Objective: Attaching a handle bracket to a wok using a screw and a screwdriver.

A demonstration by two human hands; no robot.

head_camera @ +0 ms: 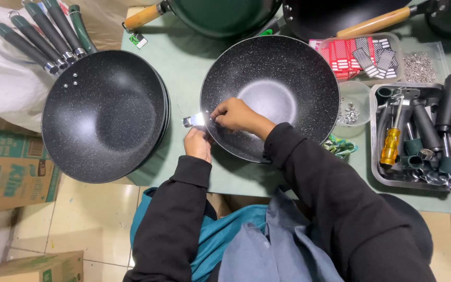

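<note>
Head view: a speckled black wok (283, 83) sits on the green table (184, 62). The right hand (236, 115) pinches at the rim inside, over a metal bracket (194, 121); the left hand (198, 143) curls under it outside. Holding the bracket flush and the wok steady looks key.

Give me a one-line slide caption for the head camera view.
Both hands, left hand and right hand, at a metal bracket on a speckled black wok's rim.
</note>
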